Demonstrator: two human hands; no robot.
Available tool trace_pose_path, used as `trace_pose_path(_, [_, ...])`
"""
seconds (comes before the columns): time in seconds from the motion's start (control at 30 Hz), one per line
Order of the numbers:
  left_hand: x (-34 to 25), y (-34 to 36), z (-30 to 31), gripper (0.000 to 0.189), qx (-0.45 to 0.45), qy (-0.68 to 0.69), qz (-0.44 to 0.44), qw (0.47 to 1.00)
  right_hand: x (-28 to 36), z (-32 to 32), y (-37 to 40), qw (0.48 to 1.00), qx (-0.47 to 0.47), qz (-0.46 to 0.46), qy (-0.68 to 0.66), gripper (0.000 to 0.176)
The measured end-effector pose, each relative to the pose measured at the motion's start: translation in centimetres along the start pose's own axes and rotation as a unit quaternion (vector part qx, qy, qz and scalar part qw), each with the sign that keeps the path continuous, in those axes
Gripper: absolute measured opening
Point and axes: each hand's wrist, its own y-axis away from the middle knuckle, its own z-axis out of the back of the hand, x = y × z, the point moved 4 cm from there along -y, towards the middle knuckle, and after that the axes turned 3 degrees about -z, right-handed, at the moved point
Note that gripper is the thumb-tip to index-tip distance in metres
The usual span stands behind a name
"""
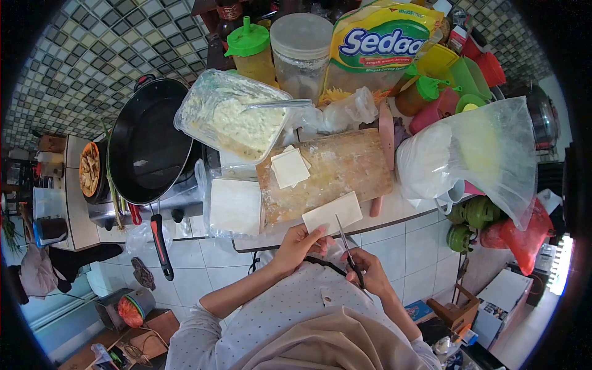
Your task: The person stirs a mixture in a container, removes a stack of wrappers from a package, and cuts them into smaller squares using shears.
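Note:
My left hand (300,248) pinches the lower left edge of a pale, rectangular wrapper sheet (333,213) above the front of a floured wooden board (345,161). My right hand (370,271) grips black-handled scissors (344,238), whose blades reach up across the sheet's lower edge. Small square wrapper pieces (290,168) lie overlapped at the board's left side. Left of the board is a stack of larger square wrappers (235,206). A clear plastic container of creamy filling (243,120) with a spoon in it stands behind them.
A black frying pan (150,142) sits on the stove at left, its handle pointing toward me. Behind the board stand a lidded jar (300,55) and a yellow Sedaap bag (379,46). A clear plastic bag (468,154) is at right. A pink sausage-like item (386,132) lies beside the board.

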Motion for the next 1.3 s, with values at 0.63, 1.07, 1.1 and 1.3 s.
trace_pose_path(0.63, [-0.6,0.3,0.1,0.029,-0.003,-0.025,0.009,1.000,-1.3,-0.4,-0.1,0.999,-0.038,-0.014,-0.001,0.040])
trace_pose_path(1.07, [-1.4,0.1,0.6,0.026,0.007,-0.043,0.004,0.999,0.0,-0.1,-1.8,0.996,-0.049,0.036,0.062,0.040])
trace_pose_path(1.1, [-1.5,0.0,0.6,0.026,0.006,-0.042,0.003,0.999,0.1,-0.2,-1.9,0.996,-0.050,0.034,0.059,0.040])
trace_pose_path(1.3, [-1.8,0.0,0.8,0.026,-0.004,-0.029,-0.014,0.999,0.2,-0.4,-2.3,0.996,-0.058,-0.002,0.067,0.038])
